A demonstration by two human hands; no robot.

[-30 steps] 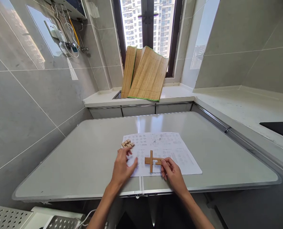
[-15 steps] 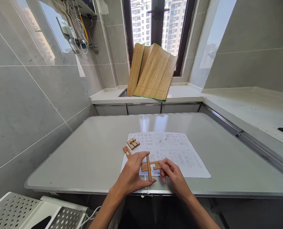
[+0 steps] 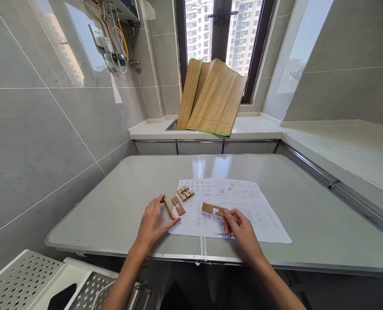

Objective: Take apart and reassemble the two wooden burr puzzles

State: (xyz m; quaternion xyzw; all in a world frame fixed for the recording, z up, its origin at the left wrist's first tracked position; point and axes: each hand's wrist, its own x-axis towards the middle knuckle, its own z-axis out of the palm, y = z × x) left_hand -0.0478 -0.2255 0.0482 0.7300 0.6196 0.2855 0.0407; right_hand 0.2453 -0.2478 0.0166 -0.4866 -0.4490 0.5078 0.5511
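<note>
Between the thumb and fingers of my left hand (image 3: 154,224) is a narrow wooden piece (image 3: 168,208), gripped by its two ends. My right hand (image 3: 239,226) pinches the right end of a flat notched wooden piece (image 3: 209,208), raised over the printed sheet (image 3: 259,215). The two held pieces are well apart. Just right of my left hand, a second notched wooden piece (image 3: 180,209) lies at the sheet's left edge. Behind it sits a cluster of small joined wooden blocks (image 3: 185,193).
The sheet lies on a pale folding table (image 3: 114,206) with a seam down its middle. A bamboo mat (image 3: 217,99) leans by the window on the counter (image 3: 155,133). A white perforated rack (image 3: 20,275) stands at the lower left.
The two wooden pieces, crossed before, are now separated. My left hand has moved left with the narrow piece; my right hand still holds the notched one, slightly farther right.
</note>
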